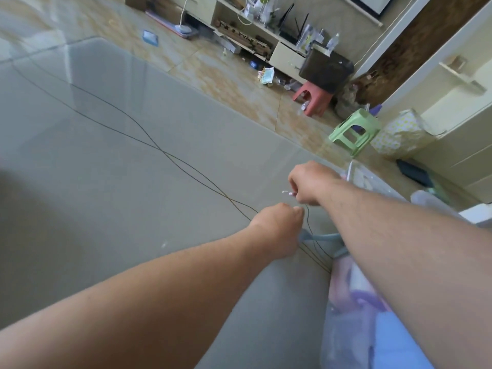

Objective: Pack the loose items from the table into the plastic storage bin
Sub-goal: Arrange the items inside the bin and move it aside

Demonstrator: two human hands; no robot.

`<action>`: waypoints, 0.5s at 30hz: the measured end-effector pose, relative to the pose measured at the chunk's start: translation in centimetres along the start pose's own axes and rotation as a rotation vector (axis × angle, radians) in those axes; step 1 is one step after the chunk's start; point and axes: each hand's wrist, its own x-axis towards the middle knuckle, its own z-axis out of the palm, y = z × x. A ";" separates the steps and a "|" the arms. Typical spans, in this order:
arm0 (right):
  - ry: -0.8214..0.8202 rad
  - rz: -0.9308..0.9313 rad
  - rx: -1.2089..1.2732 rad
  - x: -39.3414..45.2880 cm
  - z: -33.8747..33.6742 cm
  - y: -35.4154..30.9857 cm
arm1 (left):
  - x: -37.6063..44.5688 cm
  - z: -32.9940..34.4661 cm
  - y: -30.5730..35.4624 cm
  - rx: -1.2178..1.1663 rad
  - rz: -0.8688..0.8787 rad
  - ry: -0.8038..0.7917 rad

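Both my arms reach over the grey glass table point(133, 161). My right hand point(308, 182) pinches a small white and pink stick-like item point(288, 193) above the table's right part. Just below it, my left hand point(279, 225) has its fingers curled round a thin dark cord point(307, 219) that hangs down toward a grey strap point(319, 238). The clear plastic storage bin point(346, 302) sits at the lower right, partly under my right forearm, with pink, purple and blue things inside. Its far rim point(351, 171) shows beyond my right hand.
Thin dark lines point(159, 150) run across the table. On the tiled floor beyond stand a green stool point(354, 131), a red stool point(314, 98), a dark box point(327, 69) and a low TV cabinet point(285, 53). A patterned bag point(402, 134) leans by the white cupboard.
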 end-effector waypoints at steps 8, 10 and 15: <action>0.377 0.161 0.075 -9.1 -11.0 14.2 | -2.1 -5.4 0.0 0.075 -0.149 0.011; 0.401 0.261 0.153 -13.7 -9.1 19.2 | -3.3 -8.1 2.1 0.112 -0.175 0.089; 0.475 0.431 0.392 -25.5 -1.1 26.4 | -5.8 -13.4 10.1 0.114 -0.072 0.434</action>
